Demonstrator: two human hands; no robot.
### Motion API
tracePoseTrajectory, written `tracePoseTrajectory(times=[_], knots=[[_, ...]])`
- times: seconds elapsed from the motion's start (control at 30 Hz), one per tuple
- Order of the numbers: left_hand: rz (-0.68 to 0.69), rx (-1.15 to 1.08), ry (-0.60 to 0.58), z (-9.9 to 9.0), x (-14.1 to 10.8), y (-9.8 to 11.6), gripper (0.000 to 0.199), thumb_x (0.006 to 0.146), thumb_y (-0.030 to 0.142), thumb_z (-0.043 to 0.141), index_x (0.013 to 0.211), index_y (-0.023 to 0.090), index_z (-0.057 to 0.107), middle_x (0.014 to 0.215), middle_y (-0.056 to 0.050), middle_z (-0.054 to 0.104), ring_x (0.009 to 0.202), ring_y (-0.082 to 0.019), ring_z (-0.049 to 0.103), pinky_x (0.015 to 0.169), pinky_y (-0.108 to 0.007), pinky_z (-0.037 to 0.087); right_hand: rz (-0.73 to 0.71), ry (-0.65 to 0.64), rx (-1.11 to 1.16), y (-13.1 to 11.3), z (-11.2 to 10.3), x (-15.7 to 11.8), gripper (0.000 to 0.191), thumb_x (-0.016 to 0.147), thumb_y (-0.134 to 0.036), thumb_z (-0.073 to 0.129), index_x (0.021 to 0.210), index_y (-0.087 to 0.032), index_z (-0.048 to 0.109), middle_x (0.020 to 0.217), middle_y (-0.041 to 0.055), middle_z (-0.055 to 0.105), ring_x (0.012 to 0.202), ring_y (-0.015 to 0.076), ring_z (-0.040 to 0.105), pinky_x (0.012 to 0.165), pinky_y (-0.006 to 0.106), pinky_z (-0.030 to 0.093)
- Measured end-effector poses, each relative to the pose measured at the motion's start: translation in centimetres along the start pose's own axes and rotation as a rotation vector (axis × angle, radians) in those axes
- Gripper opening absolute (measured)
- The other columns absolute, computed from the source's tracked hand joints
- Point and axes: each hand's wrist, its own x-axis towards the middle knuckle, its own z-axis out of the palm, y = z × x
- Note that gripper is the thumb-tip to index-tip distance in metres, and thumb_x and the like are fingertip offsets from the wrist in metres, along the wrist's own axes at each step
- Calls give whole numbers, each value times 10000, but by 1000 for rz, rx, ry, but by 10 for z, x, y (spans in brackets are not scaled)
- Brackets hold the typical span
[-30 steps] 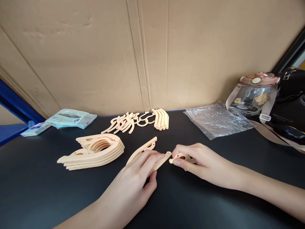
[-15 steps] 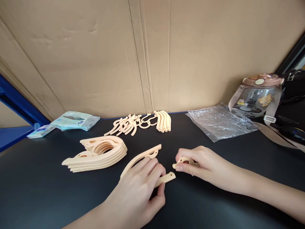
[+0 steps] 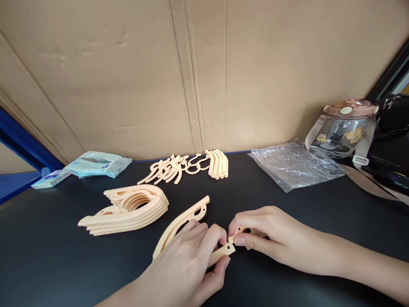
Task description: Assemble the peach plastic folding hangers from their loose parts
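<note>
The beige strip (image 3: 221,255) with a hole at its end lies pinched between the thumb and fingers of the person's left hand (image 3: 188,258), over the near middle of the black tabletop (image 3: 57,260). Its holed end points toward the small beige piece (image 3: 254,231) gripped between thumb and curled forefinger of the right hand (image 3: 273,234). The two ends sit close together; whether they touch cannot be told. Just past the left knuckles, a curved beige arm (image 3: 172,226) slants away toward the tabletop's far edge, its lower part hidden by the hand; whether it joins the held strip does not show.

To the left, well in from the left edge, stands a stack of curved beige hangers (image 3: 140,221), nested on one another. Near the middle of the far edge lie a jumble of beige hooks (image 3: 174,162) and, just right of it, a bundle of short beige arms (image 3: 218,164).

A light-blue packet (image 3: 110,169) and a smaller packet (image 3: 51,179) lie at the far left corner. Toward the far right corner, a clear plastic bag (image 3: 290,166) lies flat beside a strapped transparent bottle (image 3: 334,136), with a black bag (image 3: 394,136) behind it. A cardboard wall (image 3: 128,85) rises behind the far edge.
</note>
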Motion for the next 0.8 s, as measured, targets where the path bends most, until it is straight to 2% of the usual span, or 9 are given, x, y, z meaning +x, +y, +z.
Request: tracePoseTrajectory(times=[0.23, 0.4, 0.53, 0.67, 0.8], knots=[[70, 10, 25, -2, 2, -3, 90, 937, 146, 424, 969, 221, 461, 805, 11, 592, 672, -178, 501, 650, -294, 383, 110, -28, 109, -1, 0, -1, 231, 986, -336, 423, 865, -214, 578, 656, -59, 491, 571, 81, 385, 527, 212, 297], [-1, -83, -44, -7, 2, -3, 97, 973, 167, 385, 1011, 235, 444, 856, 19, 609, 691, -161, 527, 614, -264, 393, 180, -27, 152, -5, -4, -4, 251, 986, -386, 416, 876, -222, 572, 675, -53, 508, 590, 91, 415, 544, 222, 315], [-23, -117, -70, -6, 1, -3, 66, 970, 188, 395, 945, 240, 425, 828, 34, 597, 659, -148, 515, 588, -250, 386, 219, -56, 150, -9, -7, -6, 269, 979, -450, 418, 891, -251, 577, 727, -50, 593, 741, 119, 499, 677, 230, 372], [-30, -113, -56, -4, 1, -4, 44, 959, 209, 433, 940, 245, 418, 815, 38, 596, 651, -149, 516, 577, -246, 382, 263, -76, 133, -8, -4, -8, 316, 978, -502, 379, 897, -268, 576, 738, -40, 600, 856, 152, 506, 789, 269, 373], [-49, -152, -65, -7, 1, -3, 50, 960, 201, 431, 937, 245, 425, 817, 35, 588, 680, -145, 532, 595, -239, 392, 302, 19, 123, -8, 0, -12, 411, 989, -524, 297, 831, -251, 561, 857, -20, 607, 929, 169, 520, 844, 294, 381]])
